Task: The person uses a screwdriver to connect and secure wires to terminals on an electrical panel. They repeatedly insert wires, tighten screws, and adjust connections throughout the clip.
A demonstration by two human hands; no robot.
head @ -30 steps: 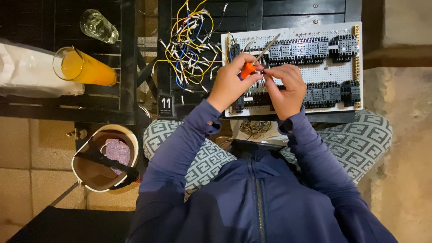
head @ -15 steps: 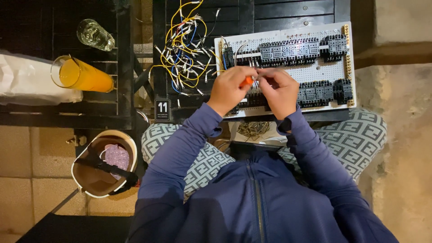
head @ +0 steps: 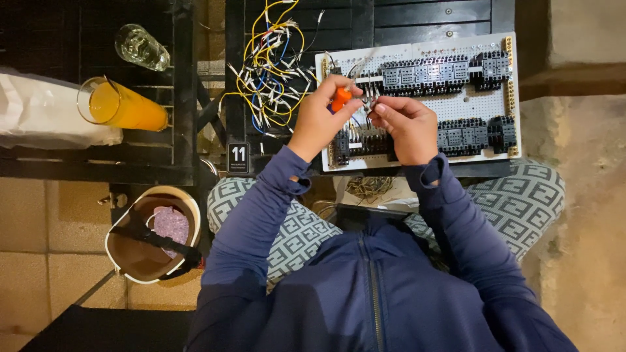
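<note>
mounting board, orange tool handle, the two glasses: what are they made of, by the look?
Mounting board: white perforated sheet, matte; plastic or painted metal, unclear. Orange tool handle in the left hand: smooth, likely plastic. Two glasses: clear glass or plastic; one holds orange liquid.

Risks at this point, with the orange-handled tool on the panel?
1. The left hand grips the orange-handled tool close to the right hand's fingers; a slip might jab them.
2. The loose wire bundle lies right beside the white panel; a sleeve may snag it.
3. The glass of orange drink lies tilted near the wires; a spill could reach them.
</note>
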